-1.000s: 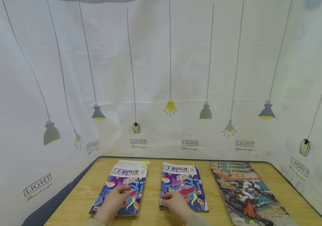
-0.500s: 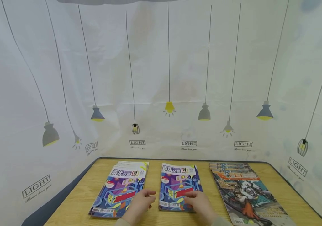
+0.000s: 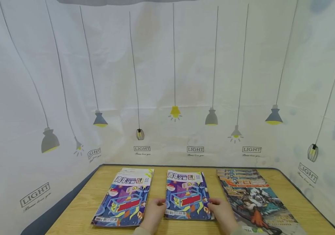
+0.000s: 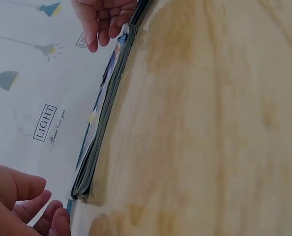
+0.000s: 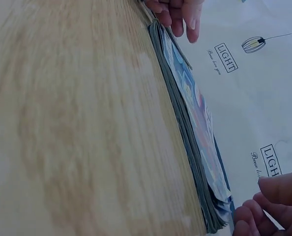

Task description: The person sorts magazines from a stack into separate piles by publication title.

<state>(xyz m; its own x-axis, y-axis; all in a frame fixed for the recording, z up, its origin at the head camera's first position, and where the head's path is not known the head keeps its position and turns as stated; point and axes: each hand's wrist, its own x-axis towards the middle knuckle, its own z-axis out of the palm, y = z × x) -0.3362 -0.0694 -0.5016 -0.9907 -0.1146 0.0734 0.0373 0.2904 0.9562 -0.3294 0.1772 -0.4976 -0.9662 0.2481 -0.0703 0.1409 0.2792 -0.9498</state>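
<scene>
A magazine pile with a purple-blue cover lies in the middle of the wooden table. My left hand is at its left edge and my right hand at its right edge. In the left wrist view, the left hand has loosely bent fingers just off the pile's corner, with nothing between thumb and fingers. The pile's layered edge is seen side-on. In the right wrist view, the right hand is close beside the pile, thumb apart from the fingers; contact is unclear.
Another pile of the same magazines lies to the left, its lower copies showing at the back. To the right is a fanned pile of larger magazines. A white curtain printed with lamps surrounds the wooden table.
Both hands have moved right. The left hand went from over the left pile to the middle pile's left edge; the right hand went from its near left corner to its right edge.
</scene>
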